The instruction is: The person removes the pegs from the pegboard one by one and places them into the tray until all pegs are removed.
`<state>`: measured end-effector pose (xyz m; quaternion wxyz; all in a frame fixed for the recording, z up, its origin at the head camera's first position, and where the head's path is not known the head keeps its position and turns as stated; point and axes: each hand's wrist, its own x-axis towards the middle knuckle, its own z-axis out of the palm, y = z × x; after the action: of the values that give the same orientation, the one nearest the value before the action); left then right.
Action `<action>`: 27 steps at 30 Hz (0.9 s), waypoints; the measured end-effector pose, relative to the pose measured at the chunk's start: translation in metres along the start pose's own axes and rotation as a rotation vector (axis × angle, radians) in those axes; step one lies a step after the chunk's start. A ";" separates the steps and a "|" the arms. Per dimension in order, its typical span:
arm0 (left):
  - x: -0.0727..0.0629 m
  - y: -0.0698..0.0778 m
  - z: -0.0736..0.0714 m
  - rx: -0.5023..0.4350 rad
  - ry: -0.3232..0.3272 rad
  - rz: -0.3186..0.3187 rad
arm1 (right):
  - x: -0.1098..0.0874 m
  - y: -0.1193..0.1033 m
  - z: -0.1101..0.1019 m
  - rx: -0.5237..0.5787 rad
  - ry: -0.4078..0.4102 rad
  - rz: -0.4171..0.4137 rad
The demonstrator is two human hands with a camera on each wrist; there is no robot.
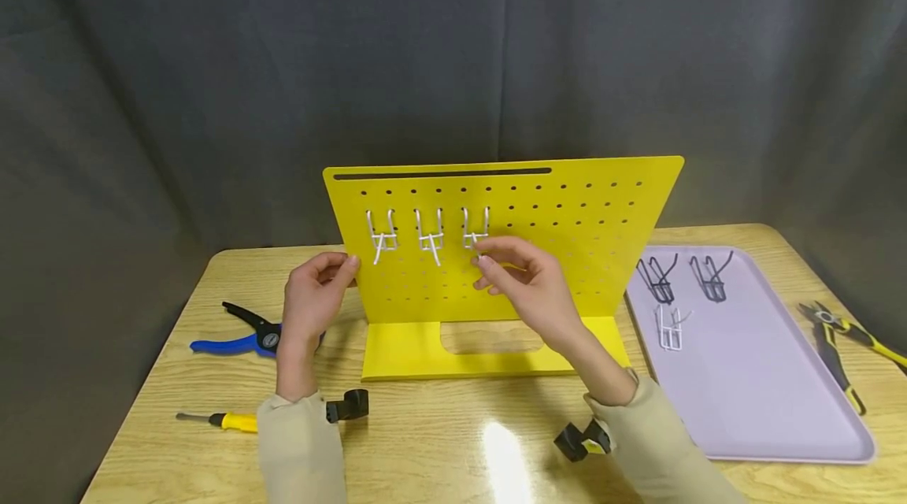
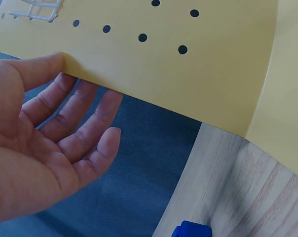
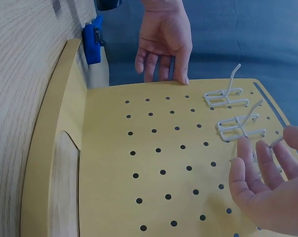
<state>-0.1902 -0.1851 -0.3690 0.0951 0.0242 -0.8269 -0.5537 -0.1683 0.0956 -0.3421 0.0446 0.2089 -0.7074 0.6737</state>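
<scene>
A yellow pegboard (image 1: 425,307) stands upright on its base at the middle of the table. Three white wire hooks sit in a row across its upper left: a left hook (image 1: 384,241), a middle hook (image 1: 430,242) and a third hook (image 1: 475,239). My right hand (image 1: 534,287) pinches the prong of the third hook between thumb and fingers; in the right wrist view the fingers partly cover this hook. At the board's left edge, my left hand (image 1: 312,299) grips with the thumb on the front face and fingers (image 2: 102,111) behind it.
A lilac tray (image 1: 758,386) on the right holds two black hooks (image 1: 711,277) and a white hook (image 1: 669,328). Pliers (image 1: 832,339) lie beyond it. On the left are a blue-handled tool (image 1: 234,345) and a yellow screwdriver (image 1: 227,420). A dark curtain (image 1: 425,55) hangs behind.
</scene>
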 end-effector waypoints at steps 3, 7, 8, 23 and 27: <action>0.000 -0.001 0.000 -0.004 -0.002 -0.001 | 0.000 0.002 0.000 0.002 -0.014 0.007; -0.001 -0.001 0.001 0.002 0.000 -0.011 | -0.001 0.003 0.001 0.019 -0.036 0.018; -0.001 -0.001 0.001 0.003 0.003 -0.010 | -0.001 0.003 0.001 0.023 -0.040 0.018; -0.001 0.000 0.000 -0.004 0.010 -0.003 | -0.002 0.003 0.000 0.011 -0.037 -0.010; -0.001 0.001 0.000 0.005 0.014 -0.005 | -0.003 0.001 0.000 0.012 -0.043 -0.022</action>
<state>-0.1887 -0.1846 -0.3682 0.0996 0.0304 -0.8276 -0.5516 -0.1663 0.0962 -0.3443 0.0357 0.2314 -0.7017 0.6729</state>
